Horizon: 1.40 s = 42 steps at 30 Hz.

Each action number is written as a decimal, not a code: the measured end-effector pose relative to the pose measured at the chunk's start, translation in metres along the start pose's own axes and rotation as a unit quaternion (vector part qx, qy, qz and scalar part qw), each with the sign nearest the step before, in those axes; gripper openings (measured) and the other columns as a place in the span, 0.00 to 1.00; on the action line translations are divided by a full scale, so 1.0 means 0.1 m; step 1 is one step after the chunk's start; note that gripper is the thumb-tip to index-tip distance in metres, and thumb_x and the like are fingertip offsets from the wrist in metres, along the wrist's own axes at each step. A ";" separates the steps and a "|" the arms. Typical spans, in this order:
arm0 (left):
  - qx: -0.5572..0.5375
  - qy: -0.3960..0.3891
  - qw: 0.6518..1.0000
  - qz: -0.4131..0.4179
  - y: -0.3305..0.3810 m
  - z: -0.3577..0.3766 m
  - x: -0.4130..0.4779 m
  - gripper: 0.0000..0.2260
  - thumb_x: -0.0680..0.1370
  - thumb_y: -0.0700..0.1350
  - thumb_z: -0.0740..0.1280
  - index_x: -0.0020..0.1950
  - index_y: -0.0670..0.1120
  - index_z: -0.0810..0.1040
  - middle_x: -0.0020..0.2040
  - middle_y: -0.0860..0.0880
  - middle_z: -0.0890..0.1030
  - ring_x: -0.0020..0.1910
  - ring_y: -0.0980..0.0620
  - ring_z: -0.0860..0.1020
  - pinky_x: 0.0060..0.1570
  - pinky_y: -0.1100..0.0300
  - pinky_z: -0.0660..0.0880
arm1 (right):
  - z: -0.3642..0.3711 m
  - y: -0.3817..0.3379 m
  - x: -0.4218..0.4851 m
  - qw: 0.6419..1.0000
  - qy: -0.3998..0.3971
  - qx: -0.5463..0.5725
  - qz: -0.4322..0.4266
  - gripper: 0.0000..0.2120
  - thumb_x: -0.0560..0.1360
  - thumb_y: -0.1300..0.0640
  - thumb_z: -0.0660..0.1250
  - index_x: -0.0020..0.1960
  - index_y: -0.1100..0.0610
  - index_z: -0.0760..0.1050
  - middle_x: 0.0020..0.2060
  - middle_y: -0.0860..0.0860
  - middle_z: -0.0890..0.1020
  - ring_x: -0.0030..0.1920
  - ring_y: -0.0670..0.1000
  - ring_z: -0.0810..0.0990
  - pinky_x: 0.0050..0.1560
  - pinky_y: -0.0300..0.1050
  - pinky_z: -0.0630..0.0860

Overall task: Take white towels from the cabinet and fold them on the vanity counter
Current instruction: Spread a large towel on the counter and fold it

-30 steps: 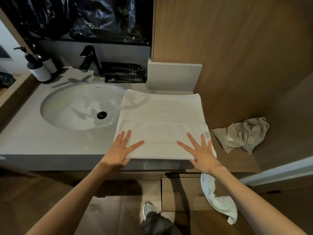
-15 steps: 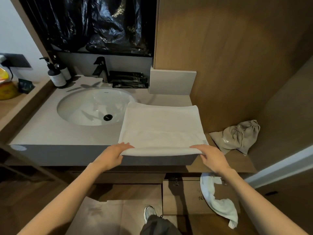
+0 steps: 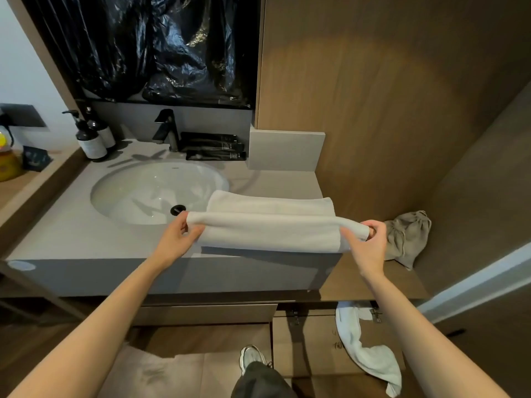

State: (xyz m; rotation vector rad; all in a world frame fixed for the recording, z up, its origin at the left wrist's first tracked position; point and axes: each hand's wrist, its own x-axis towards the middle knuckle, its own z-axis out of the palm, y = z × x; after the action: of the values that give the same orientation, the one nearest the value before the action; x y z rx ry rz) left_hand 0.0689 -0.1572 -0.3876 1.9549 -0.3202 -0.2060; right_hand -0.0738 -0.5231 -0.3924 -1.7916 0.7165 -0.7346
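**Towel fold lifted off the front edge, pinched at both ends**
Nearest you, a loose towel (image 3: 370, 351) hangs out of the cabinet (image 3: 310, 343) and could slide to the floor. Your left hand (image 3: 178, 239) and right hand (image 3: 369, 242) each keep a grip pinching 1 end of the towel (image 3: 270, 231), with its near fold raised and its far half on the worktop (image 3: 71, 239). An uneven pull could skew the fold or drag its left corner into the sink (image 3: 138, 193), which shows only its drain. The bag (image 3: 408, 237) hides its contents.

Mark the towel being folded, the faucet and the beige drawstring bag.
white towel (image 3: 273, 229): head view, middle of the raised fold.
faucet (image 3: 171, 133): head view, its upright black body.
beige drawstring bag (image 3: 406, 239): head view, centre of the cloth.
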 end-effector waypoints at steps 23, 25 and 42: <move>0.174 0.066 0.969 -0.164 -0.60 0.57 1.51 0.17 0.83 0.53 0.54 0.70 0.48 0.65 0.57 0.38 0.78 0.56 0.36 0.76 0.49 0.49 0.66 | 0.89 0.51 1.32 0.990 -0.042 -0.131 0.037 0.15 0.78 0.51 0.66 0.53 0.51 0.60 0.33 0.52 0.71 0.32 0.53 0.71 0.33 0.52 0.68; 0.190 0.076 0.965 -0.166 -0.60 0.59 1.51 0.18 0.83 0.53 0.54 0.70 0.48 0.65 0.56 0.37 0.79 0.54 0.36 0.76 0.48 0.50 0.66 | 0.93 0.53 1.35 0.986 -0.045 -0.155 0.041 0.15 0.77 0.50 0.66 0.54 0.52 0.60 0.34 0.53 0.72 0.33 0.54 0.73 0.32 0.50 0.69; 0.225 0.145 0.950 -0.163 -0.65 0.67 1.29 0.20 0.82 0.57 0.54 0.67 0.45 0.69 0.51 0.41 0.82 0.48 0.41 0.79 0.45 0.53 0.71 | 0.89 0.63 1.09 0.948 -0.065 -0.308 0.038 0.15 0.82 0.52 0.58 0.65 0.57 0.68 0.58 0.55 0.76 0.48 0.53 0.77 0.45 0.51 0.77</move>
State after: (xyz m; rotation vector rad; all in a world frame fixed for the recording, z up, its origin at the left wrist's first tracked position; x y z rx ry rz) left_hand 0.1799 -0.2323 -0.4735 2.4488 0.1691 -0.0559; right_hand 0.0550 -0.5729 -0.4616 -2.3315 0.9910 -0.3467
